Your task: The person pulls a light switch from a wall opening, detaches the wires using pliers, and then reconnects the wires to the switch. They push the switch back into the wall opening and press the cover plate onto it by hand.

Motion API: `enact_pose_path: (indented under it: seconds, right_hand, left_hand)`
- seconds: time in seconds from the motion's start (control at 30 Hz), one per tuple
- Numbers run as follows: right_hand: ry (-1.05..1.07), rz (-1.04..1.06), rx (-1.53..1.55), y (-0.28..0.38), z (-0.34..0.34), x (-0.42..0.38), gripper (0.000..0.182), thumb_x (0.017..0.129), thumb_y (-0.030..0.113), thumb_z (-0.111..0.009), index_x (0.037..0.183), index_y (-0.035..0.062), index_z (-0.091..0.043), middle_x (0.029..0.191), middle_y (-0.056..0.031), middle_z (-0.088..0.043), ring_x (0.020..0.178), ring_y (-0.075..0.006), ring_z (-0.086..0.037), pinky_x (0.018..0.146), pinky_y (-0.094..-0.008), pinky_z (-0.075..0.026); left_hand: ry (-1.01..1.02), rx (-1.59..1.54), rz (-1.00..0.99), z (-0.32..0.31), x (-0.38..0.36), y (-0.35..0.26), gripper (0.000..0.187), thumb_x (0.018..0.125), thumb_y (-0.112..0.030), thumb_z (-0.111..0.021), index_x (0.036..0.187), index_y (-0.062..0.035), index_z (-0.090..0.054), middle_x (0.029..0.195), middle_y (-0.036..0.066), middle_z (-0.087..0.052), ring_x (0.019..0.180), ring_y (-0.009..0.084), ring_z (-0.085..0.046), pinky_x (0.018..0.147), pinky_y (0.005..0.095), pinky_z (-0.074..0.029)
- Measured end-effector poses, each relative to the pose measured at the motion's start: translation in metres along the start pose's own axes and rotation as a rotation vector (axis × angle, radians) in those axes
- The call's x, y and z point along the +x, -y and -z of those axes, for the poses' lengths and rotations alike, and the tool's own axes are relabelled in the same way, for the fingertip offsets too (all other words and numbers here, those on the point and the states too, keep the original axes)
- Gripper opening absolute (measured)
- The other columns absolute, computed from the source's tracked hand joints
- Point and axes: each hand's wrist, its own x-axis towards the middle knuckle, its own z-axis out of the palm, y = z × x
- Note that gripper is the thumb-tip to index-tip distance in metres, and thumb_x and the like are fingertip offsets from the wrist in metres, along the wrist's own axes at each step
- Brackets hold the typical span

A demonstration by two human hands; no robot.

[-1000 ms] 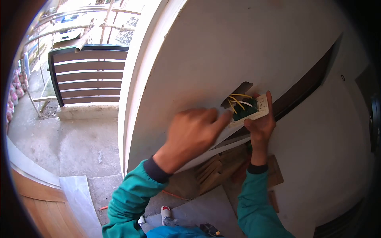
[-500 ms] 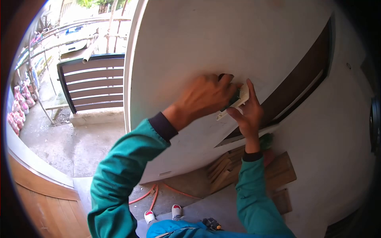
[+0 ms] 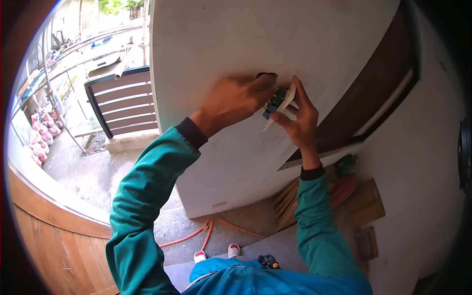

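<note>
In my right hand [image 3: 301, 120] is a white wall switch plate [image 3: 289, 100], gripped by its edges between thumb and fingers. Its back, with blue-green modules [image 3: 276, 102], is turned toward my left hand. My left hand [image 3: 235, 101] is closed, its fingertips right at the modules; what it pinches is hidden behind the fingers. Just above those fingers a dark opening [image 3: 267, 75] shows against the white wall [image 3: 211, 44].
A brown-panelled window [image 3: 364, 83] lies right of my hands. Below are wooden boards [image 3: 286, 204], a cardboard box [image 3: 366, 201] and an orange hose [image 3: 189, 239] on the floor. Outside the doorway stand a slatted gate [image 3: 125, 103] and several filled sacks [image 3: 43, 135].
Both hands and the plate have shifted left and slightly up in view. The plate has tilted, so more of its blue-green back shows. The camera view has turned a little.
</note>
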Motion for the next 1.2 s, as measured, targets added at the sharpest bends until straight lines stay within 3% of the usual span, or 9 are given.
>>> enact_pose_path:
  seconds: [0.1,0.3,0.5,0.57,0.83,1.0,1.2]
  right_hand:
    - [0.014,-0.004,-0.046,0.002,0.000,0.002,0.097,0.068,0.028,-0.089,0.146,0.0030,-0.038,0.125,-0.0117,-0.057,0.115,-0.0244,-0.059,0.091,-0.0409,-0.054]
    - [0.030,0.017,-0.066,0.002,0.000,0.004,0.098,0.067,0.028,-0.090,0.146,0.0030,-0.038,0.124,-0.0109,-0.057,0.112,-0.0238,-0.060,0.091,-0.0412,-0.054]
    - [0.039,0.004,-0.044,0.003,0.001,0.003,0.098,0.067,0.028,-0.090,0.146,0.0054,-0.038,0.125,-0.0109,-0.057,0.114,-0.0250,-0.059,0.092,-0.0426,-0.054]
    - [0.050,-0.002,-0.040,0.004,0.003,0.003,0.097,0.067,0.028,-0.090,0.146,0.0060,-0.038,0.125,-0.0112,-0.057,0.115,-0.0256,-0.059,0.092,-0.0429,-0.054]
    - [0.056,-0.013,0.002,0.005,0.005,0.006,0.095,0.068,0.029,-0.089,0.143,-0.0024,-0.039,0.125,-0.0158,-0.057,0.117,-0.0270,-0.058,0.093,-0.0431,-0.054]
    - [0.071,0.000,0.012,0.004,0.008,0.007,0.097,0.069,0.030,-0.089,0.143,-0.0029,-0.038,0.126,-0.0171,-0.058,0.117,-0.0277,-0.058,0.092,-0.0425,-0.054]
    - [0.101,0.030,-0.026,0.001,0.008,0.009,0.097,0.069,0.031,-0.089,0.144,-0.0031,-0.037,0.126,-0.0175,-0.058,0.117,-0.0284,-0.059,0.090,-0.0423,-0.055]
  left_hand:
    - [0.001,0.086,-0.030,0.000,0.006,-0.004,0.025,0.076,-0.010,-0.071,0.101,-0.0092,-0.068,0.101,0.000,-0.064,0.077,0.0188,-0.067,0.061,0.0309,-0.056]
    - [-0.007,-0.040,-0.024,0.003,0.013,-0.003,0.022,0.078,-0.008,-0.071,0.099,-0.0081,-0.069,0.096,0.003,-0.065,0.073,0.0201,-0.066,0.062,0.0319,-0.055]
    - [0.328,-0.027,0.188,0.017,0.037,0.005,0.015,0.075,-0.009,-0.073,0.090,-0.0094,-0.073,0.088,0.007,-0.069,0.072,0.0258,-0.067,0.064,0.0361,-0.054]
    - [0.421,0.051,0.153,0.018,0.045,0.002,0.005,0.076,-0.010,-0.069,0.080,-0.0086,-0.070,0.071,0.007,-0.067,0.069,0.0280,-0.068,0.060,0.0352,-0.055]
    - [0.405,0.112,0.078,0.010,0.050,-0.006,0.002,0.075,-0.013,-0.070,0.074,-0.0115,-0.070,0.068,0.007,-0.068,0.064,0.0276,-0.069,0.056,0.0350,-0.053]
    - [0.407,0.138,0.085,0.010,0.047,-0.004,0.003,0.074,-0.013,-0.070,0.073,-0.0108,-0.069,0.065,0.007,-0.067,0.063,0.0274,-0.068,0.054,0.0353,-0.053]
    - [0.227,0.094,0.032,0.001,0.039,0.000,0.003,0.075,-0.012,-0.069,0.072,-0.0108,-0.070,0.065,0.007,-0.066,0.061,0.0276,-0.067,0.052,0.0362,-0.052]
